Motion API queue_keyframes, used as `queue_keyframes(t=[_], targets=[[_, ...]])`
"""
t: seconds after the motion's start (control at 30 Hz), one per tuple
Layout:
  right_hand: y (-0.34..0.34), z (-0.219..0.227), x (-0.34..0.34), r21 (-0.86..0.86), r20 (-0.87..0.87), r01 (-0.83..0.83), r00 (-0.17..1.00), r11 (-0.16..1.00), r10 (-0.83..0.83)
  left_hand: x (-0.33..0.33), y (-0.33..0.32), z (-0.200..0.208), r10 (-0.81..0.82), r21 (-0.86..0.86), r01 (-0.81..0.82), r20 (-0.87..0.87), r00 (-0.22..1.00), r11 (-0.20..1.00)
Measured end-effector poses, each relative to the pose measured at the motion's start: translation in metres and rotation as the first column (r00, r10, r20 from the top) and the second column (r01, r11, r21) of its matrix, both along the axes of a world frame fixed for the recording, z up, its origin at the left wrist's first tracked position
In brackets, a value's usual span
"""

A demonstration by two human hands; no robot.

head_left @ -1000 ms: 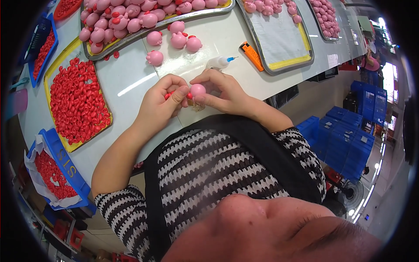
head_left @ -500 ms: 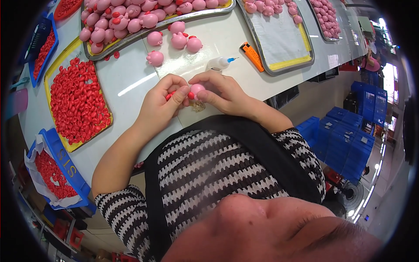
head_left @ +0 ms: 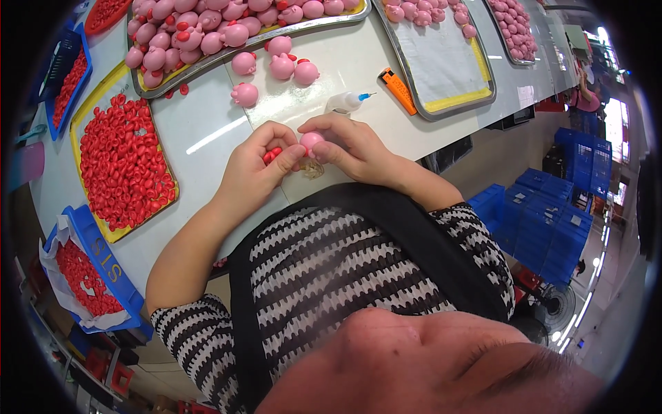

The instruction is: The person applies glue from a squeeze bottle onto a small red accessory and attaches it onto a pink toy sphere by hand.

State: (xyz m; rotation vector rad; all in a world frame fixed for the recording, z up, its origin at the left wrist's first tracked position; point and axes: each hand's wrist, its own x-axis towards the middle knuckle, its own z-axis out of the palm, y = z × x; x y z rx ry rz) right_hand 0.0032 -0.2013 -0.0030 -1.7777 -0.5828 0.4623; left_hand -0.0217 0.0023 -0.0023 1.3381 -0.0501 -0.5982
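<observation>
Between the thumb and fingers of my right hand is a small round pink toy piece. My left hand is closed around several small red parts. Its thumb tip meets the left side of the pink piece, where a bit of red shows. Below the fingers lies a small yellowish, crumpled clump. Just beyond my hands a squeeze bottle with a blue needle tip lies on the table. Several loose pink pieces sit farther off, some with red parts on them.
A metal tray heaped with pink pieces stands at the back. Red parts cover a yellow-edged tray on the left, near a blue bin. To the right lie an orange-handled tool and a paper-lined tray.
My left thumb has shifted onto the side of the pink piece, so the red part there is mostly covered. The red parts in my left fingers show more.
</observation>
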Motion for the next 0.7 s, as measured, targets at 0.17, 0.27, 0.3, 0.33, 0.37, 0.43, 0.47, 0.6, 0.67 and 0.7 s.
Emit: queue_keyframes(t=[0.17,0.27,0.3,0.33,0.37,0.43,0.47,0.6,0.67,0.7], targets=[[0.000,-0.004,0.000,0.052,-0.044,-0.012,0.999,0.999,0.014,-0.003,-0.001,-0.006,0.014,0.071,-0.022,0.116,0.993,0.997],[-0.001,-0.007,0.001,0.116,-0.027,-0.046,0.998,0.992,0.049,-0.003,-0.002,-0.007,0.014,0.092,-0.024,0.111,0.994,0.996],[0.000,-0.007,0.001,0.116,-0.027,-0.045,0.998,0.992,0.049,-0.003,-0.002,-0.007,0.024,0.092,-0.035,0.116,0.993,0.995],[0.002,-0.006,0.001,0.180,0.032,-0.062,0.998,0.982,0.058,-0.003,-0.003,-0.007,0.024,0.092,-0.035,0.115,0.993,0.995],[0.002,-0.006,0.002,0.242,0.092,-0.083,0.994,0.967,0.062,-0.002,-0.003,-0.006,0.019,0.101,-0.032,0.125,0.992,0.994],[0.001,-0.011,0.002,0.221,0.124,-0.071,0.991,0.973,0.045,-0.002,-0.003,-0.004,0.014,0.110,-0.029,0.134,0.991,0.994],[0.000,-0.012,0.002,0.199,0.158,-0.060,0.987,0.978,0.028,-0.001,-0.003,-0.001,-0.002,0.130,-0.014,0.115,0.993,0.991],[0.000,-0.005,0.004,0.062,0.296,-0.070,0.954,0.996,0.048,-0.004,-0.003,-0.006,0.006,0.171,-0.035,0.171,0.985,0.985],[0.000,-0.007,0.003,0.111,0.251,-0.060,0.967,0.992,0.030,-0.006,-0.004,-0.007,0.019,0.222,-0.083,0.277,0.961,0.971],[0.000,-0.008,0.003,0.111,0.251,-0.059,0.967,0.992,0.029,-0.006,-0.004,-0.007,0.026,0.267,-0.137,0.381,0.924,0.954]])
